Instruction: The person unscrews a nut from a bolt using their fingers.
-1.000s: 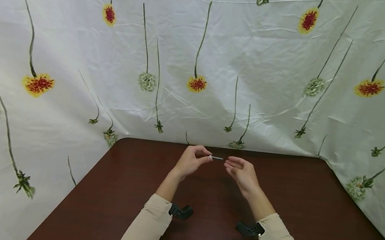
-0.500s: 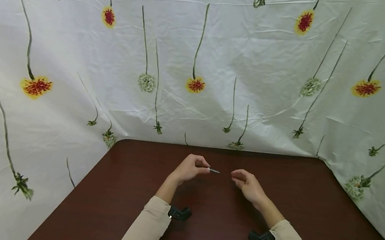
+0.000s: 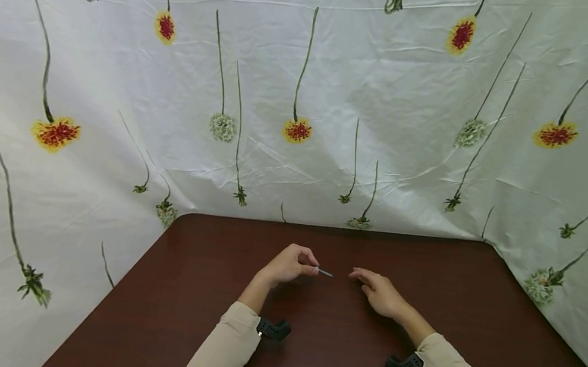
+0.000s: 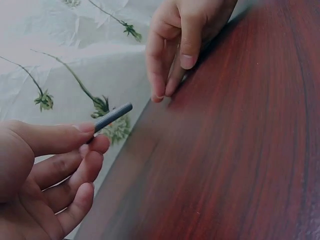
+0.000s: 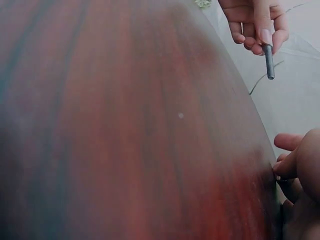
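In the head view my left hand (image 3: 288, 265) pinches a short, thin grey metal rod (image 3: 324, 272) between thumb and fingertips, above the dark red-brown table. The left wrist view shows the rod (image 4: 114, 117) closer, with a finely ridged surface and a blunt free end; the end inside the grip is hidden. My right hand (image 3: 383, 294) hovers to the right of that free end, a small gap away, its fingers loosely extended and holding nothing. The right wrist view cuts off much of the right hand (image 5: 305, 165) at its edge.
A wood-grained table (image 3: 196, 293) with rounded far corners lies under both hands. Directly behind it hangs a white cloth (image 3: 261, 84) printed with flowers and stems, which also runs along both sides. Each wrist wears a black band (image 3: 274, 329).
Both hands have come lower and nearer in the head view. My right hand has drawn away to the right from the rod, which stays pinched in my left hand and now tilts slightly down.
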Available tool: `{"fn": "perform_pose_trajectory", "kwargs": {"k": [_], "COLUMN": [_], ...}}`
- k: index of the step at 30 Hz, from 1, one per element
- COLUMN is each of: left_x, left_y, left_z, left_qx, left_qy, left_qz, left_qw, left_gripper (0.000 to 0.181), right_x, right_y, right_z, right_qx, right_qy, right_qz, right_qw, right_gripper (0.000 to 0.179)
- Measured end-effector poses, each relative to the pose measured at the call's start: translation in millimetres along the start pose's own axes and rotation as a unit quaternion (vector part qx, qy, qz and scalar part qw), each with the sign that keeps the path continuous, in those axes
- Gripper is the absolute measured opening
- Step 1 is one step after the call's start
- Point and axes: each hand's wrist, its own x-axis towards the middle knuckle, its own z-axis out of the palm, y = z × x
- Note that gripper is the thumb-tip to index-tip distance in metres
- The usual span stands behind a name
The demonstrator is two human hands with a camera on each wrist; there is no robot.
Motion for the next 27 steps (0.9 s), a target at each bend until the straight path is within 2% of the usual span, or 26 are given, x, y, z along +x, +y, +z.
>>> {"fn": "perform_pose_trajectory", "kwargs": {"k": [4,8,12,19,23,27], "left_x": [0.4,-1.2,-2.0,-1.2,-3.1,-4.8], "left_y": [-4.4,-8.9,-11.8,-16.1,-17.7,-18.1], "left_z": [1.6,3.3,4.4,3.5,2.5,1.6], "left_qx": [0.024,0.059,0.078,0.120,0.142,0.141], "left_qy": [-0.012,-0.018,-0.016,-0.006,0.004,0.005], "left_qz": [-0.010,-0.021,-0.027,-0.016,-0.024,-0.031], "left_qw": [0.9996,0.9979,0.9965,0.9926,0.9896,0.9895], "left_gripper": [0.003,0.002,0.003,0.004,0.004,0.004], "right_x": [-0.7,-1.1,-1.0,-2.1,-2.7,-3.5], "right_y": [3,1,2,6,8,9], "right_z": [-1,-3,-5,-7,-9,-10], "right_qx": [-0.036,-0.042,-0.048,-0.072,-0.079,-0.078], "right_qy": [0.002,0.005,0.009,0.024,0.029,0.034], "right_qz": [-0.021,-0.017,-0.003,0.037,0.036,0.039], "right_qw": [0.9991,0.9989,0.9988,0.9964,0.9958,0.9956], "right_gripper": [0.036,0.034,0.031,0.022,0.020,0.017]}}
